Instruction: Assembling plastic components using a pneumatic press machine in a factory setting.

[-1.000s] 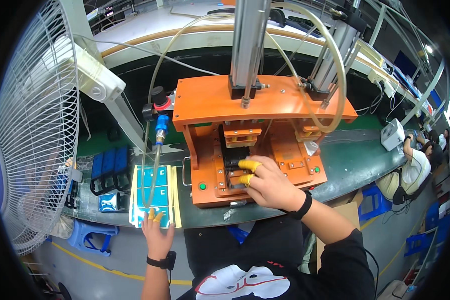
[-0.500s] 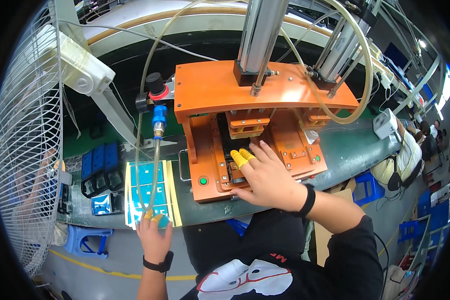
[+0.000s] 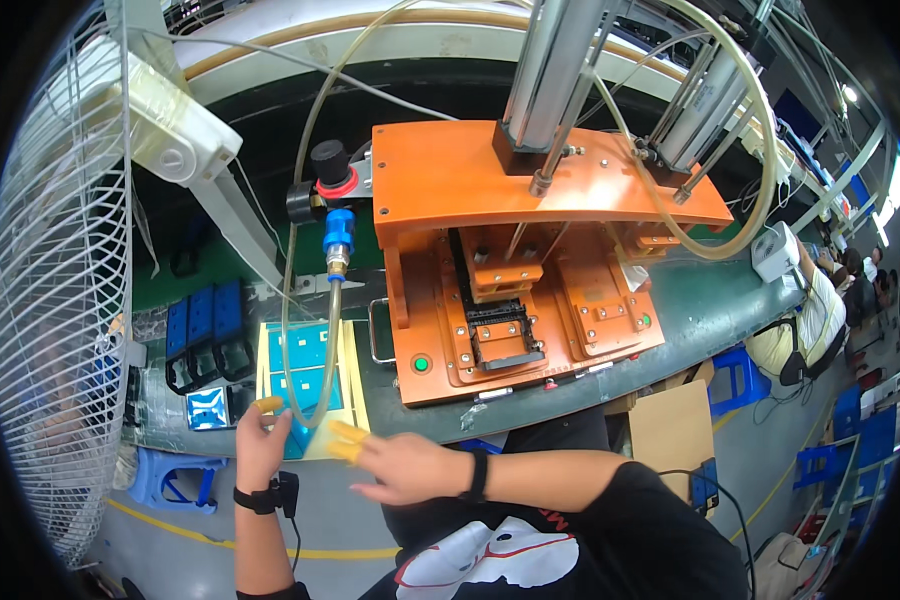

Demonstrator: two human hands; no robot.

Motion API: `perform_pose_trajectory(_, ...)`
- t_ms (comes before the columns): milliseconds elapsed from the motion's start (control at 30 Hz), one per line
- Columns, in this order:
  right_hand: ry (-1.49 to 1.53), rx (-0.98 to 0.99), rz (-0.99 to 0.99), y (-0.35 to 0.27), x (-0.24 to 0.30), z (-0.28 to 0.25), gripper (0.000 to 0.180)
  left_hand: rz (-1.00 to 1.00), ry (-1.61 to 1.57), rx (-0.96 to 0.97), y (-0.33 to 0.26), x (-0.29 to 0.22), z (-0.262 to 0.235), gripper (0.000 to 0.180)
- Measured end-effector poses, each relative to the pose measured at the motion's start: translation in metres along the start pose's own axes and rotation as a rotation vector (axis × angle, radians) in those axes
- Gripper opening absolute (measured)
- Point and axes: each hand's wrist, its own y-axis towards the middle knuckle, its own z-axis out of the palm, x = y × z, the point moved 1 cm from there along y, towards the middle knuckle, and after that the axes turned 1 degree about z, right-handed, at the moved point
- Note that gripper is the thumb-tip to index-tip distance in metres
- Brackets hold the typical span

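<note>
- Left hand (image 3: 258, 447), one yellow finger cot on show, pinches the near edge of the yellow sheet (image 3: 310, 385) of blue labels.
- Right hand (image 3: 402, 468), two yellow-tipped fingers spread and empty, hovers off the tabletop (image 3: 710, 305) edge, reaching toward 9 o'clock.
- Sheet lies at 12 o'clock of the left hand, long axis 12-to-6; the left hand is nearer.
- One orange press fixture (image 3: 515, 270) stands at 1 o'clock; blue trays (image 3: 205, 325) lie at 11 o'clock.

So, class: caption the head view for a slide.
Both hands, yellow fingertip covers on, meet at a label sheet beside an orange press.
</note>
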Motion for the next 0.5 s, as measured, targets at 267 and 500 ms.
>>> perform_pose_trajectory(267,0.139,0.160,-0.141,0.004,-0.008,0.023,0.048,0.199,0.233,-0.639,0.042,0.101,-0.140,0.028)
perform_pose_trajectory(500,0.083,-0.178,-0.125,-0.075,-0.014,-0.073,0.040,0.179,-0.054,-0.382,-0.057,0.057,-0.146,0.034)
